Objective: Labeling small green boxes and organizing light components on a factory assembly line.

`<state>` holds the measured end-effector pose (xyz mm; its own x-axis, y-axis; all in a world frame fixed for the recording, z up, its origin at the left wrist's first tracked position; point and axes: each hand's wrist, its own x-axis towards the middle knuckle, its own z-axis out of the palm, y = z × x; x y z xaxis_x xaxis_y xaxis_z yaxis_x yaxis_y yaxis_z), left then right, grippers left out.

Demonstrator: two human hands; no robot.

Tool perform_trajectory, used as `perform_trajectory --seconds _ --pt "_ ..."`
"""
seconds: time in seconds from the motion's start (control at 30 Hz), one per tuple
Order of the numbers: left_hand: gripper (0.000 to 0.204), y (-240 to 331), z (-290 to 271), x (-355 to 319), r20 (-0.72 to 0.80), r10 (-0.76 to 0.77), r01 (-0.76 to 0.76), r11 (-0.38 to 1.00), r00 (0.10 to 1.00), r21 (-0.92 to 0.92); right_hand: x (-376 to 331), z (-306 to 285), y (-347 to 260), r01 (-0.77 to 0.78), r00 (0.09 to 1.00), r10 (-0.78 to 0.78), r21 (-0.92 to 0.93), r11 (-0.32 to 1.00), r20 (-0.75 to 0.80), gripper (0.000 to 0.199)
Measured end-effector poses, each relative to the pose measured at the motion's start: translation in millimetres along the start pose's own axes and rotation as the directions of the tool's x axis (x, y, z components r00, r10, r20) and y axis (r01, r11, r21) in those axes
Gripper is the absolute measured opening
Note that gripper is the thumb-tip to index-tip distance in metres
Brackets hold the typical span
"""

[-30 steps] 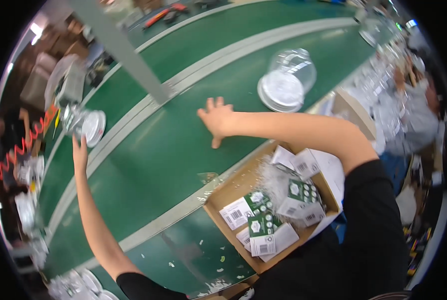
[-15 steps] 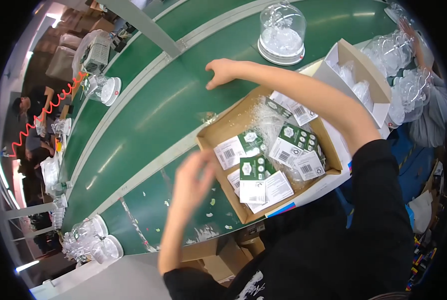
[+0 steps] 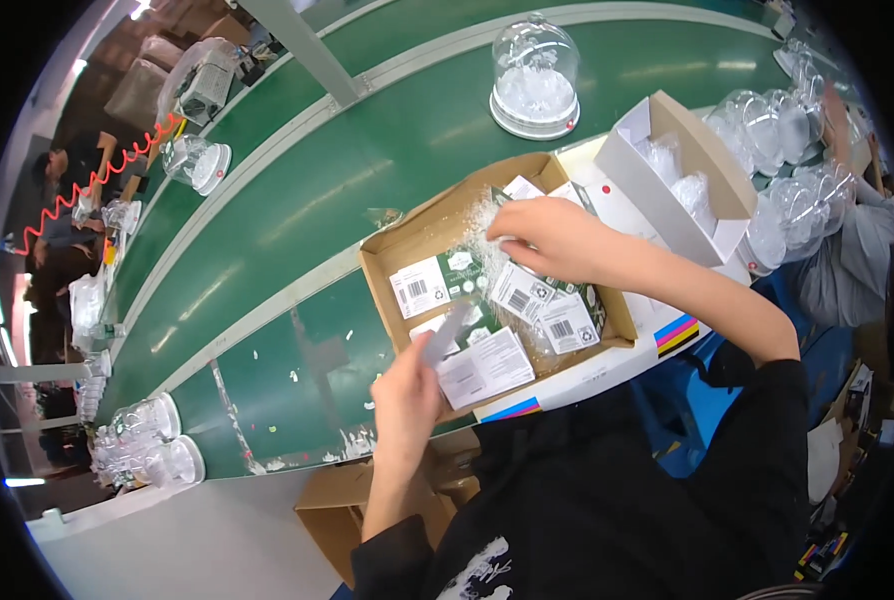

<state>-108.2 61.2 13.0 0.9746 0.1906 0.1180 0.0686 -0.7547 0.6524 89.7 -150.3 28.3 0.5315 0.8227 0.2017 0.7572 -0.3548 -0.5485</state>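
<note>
A shallow cardboard tray (image 3: 375, 285) holds several green-and-white printed cards (image 3: 489, 366) and a loose heap of thin clear plastic strands (image 3: 479, 222). At the tray's near left corner, my left hand (image 3: 407, 393) pinches one card (image 3: 449, 336), which stands tilted up from its fingers. My right hand (image 3: 549, 236) reaches over the tray from the right. Its fingers are curled closed at the strands, and the fingertips are partly lost among them.
A clear dome on a white base (image 3: 535, 85) stands on the green conveyor (image 3: 297, 215) beyond the tray. An open white box (image 3: 667, 195) with clear-wrapped contents sits to the right, beside several clear domes (image 3: 767, 130). More domes (image 3: 147, 440) stand at the left.
My right hand has come back from the conveyor into the tray, at the plastic strands. My left hand has moved to the tray's near corner and has a card raised in its fingers.
</note>
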Motion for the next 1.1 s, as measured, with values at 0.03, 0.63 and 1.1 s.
perform_trajectory --seconds 0.03,0.63,1.1 --pt "0.03 3 -3 -4 0.013 -0.001 0.001 1.0 1.0 0.013 6 8 -1 -0.006 1.0 0.006 0.016 1.0 -0.007 0.022" --pt "0.025 30 33 -34 0.359 -0.081 0.368 0.194 0.93 -0.91 32 18 -22 -0.019 0.991 -0.02 -0.287 0.958 -0.131 0.019" --pt "0.019 65 44 -18 0.04 -0.192 0.176 0.769 0.981 -0.615 -62 -5 -59 -0.017 0.989 0.134 0.85 0.526 -0.063 0.022"
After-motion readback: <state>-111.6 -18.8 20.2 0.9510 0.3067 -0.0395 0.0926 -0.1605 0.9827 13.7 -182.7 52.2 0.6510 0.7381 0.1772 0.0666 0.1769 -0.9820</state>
